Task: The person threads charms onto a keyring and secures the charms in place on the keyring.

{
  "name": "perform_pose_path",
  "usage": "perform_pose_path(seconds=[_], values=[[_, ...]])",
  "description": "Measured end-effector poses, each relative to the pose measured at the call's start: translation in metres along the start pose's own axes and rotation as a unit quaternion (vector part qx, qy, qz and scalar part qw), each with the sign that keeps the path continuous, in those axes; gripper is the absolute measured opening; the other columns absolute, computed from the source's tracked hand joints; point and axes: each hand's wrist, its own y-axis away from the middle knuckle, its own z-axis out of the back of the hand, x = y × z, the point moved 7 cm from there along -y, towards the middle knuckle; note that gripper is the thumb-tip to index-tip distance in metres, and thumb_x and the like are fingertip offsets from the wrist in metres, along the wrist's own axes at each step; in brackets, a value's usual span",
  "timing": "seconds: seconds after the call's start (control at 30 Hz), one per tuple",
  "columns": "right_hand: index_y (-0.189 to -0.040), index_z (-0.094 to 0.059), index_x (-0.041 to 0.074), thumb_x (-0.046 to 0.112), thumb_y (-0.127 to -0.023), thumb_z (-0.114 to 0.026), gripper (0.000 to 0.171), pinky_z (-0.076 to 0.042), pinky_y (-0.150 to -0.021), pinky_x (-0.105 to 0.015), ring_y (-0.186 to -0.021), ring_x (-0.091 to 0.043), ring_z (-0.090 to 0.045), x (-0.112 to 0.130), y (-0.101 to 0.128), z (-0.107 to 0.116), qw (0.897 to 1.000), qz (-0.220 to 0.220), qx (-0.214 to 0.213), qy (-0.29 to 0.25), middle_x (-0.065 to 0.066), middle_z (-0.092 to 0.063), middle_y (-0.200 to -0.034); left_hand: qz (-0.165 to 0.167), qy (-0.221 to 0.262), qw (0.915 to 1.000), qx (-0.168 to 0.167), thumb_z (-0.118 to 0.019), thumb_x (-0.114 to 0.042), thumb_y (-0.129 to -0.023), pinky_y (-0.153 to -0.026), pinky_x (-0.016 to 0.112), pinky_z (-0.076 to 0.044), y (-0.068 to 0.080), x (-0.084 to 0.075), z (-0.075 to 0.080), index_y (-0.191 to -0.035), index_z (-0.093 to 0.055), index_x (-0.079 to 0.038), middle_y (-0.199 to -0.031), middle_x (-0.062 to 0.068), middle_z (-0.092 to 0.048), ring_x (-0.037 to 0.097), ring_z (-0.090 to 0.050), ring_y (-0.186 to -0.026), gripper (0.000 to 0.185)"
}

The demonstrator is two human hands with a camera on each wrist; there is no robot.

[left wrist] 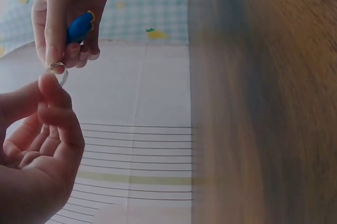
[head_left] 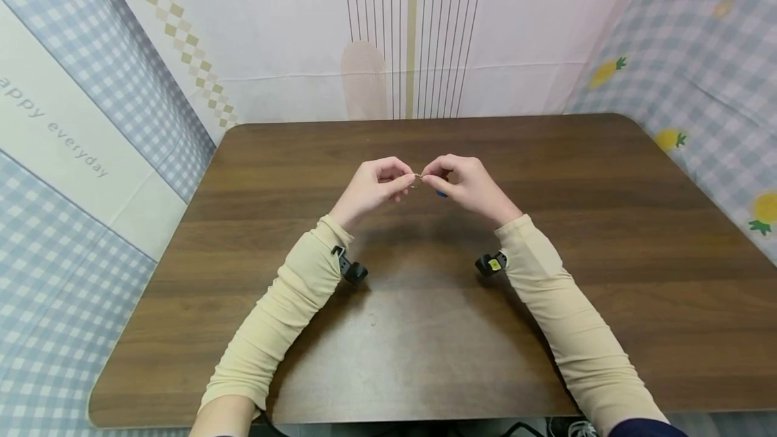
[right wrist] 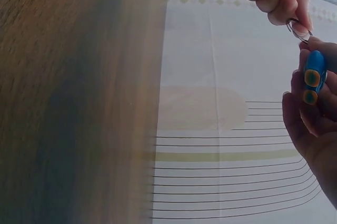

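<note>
Both hands meet above the middle of the table, fingertips close together. My left hand [head_left: 378,184] pinches a thin metal split ring [right wrist: 290,26] between thumb and fingers. From the other side, my right hand [head_left: 469,184] pinches the metal where the ring joins a keychain. A small blue charm [right wrist: 315,61] with orange-rimmed spots hangs at the right hand's fingers, also seen in the left wrist view as a blue charm [left wrist: 80,27]. The fingertips partly hide the ring, so whether its coils are spread apart cannot be told.
The brown wooden table [head_left: 388,342] lies under both arms. Behind it hangs a white cloth [head_left: 273,32] with line patterns, with blue checked cloth [head_left: 698,32] at the sides. A small black camera [head_left: 353,271] is strapped to each wrist.
</note>
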Motion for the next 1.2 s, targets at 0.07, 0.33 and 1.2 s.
perform_pose_path(seconds=[0.07, 0.33, 1.2], values=[[-0.092, -0.070, 0.003, 0.008, -0.088, -0.070, 0.007, -0.044, -0.063, -0.015, -0.070, -0.010, -0.055, 0.001, 0.000, 0.001, 1.000, 0.007, -0.009, -0.002, -0.009, -0.067, -0.081, 0.001, 0.021, 0.9998, 0.001, -0.064, -0.011, -0.093, -0.056, 0.021, -0.050, -0.001, 0.001, -0.001, -0.097, -0.064, 0.002, -0.068, 0.002, -0.063, 0.010, -0.058, -0.058, 0.014], [-0.091, -0.071, 0.002, 0.005, -0.086, -0.071, 0.006, -0.044, -0.066, -0.013, -0.072, -0.007, -0.054, 0.004, 0.001, 0.003, 0.999, 0.021, -0.044, -0.003, -0.009, -0.068, -0.081, 0.024, 0.122, 0.9922, 0.009, -0.061, -0.004, -0.094, -0.059, 0.021, -0.054, -0.001, 0.008, -0.003, -0.097, -0.061, 0.003, -0.071, 0.005, -0.067, 0.010, -0.065, -0.062, 0.008], [-0.095, -0.071, 0.001, 0.011, -0.089, -0.069, 0.012, -0.047, -0.067, -0.012, -0.075, -0.005, -0.057, -0.003, 0.000, 0.005, 0.996, -0.046, -0.065, -0.034, -0.013, -0.072, -0.089, 0.004, 0.191, 0.9813, 0.023, -0.059, -0.003, -0.094, -0.078, 0.038, -0.059, -0.001, 0.005, -0.004, -0.098, -0.061, -0.002, -0.082, 0.006, -0.070, 0.019, -0.070, -0.074, 0.004]])
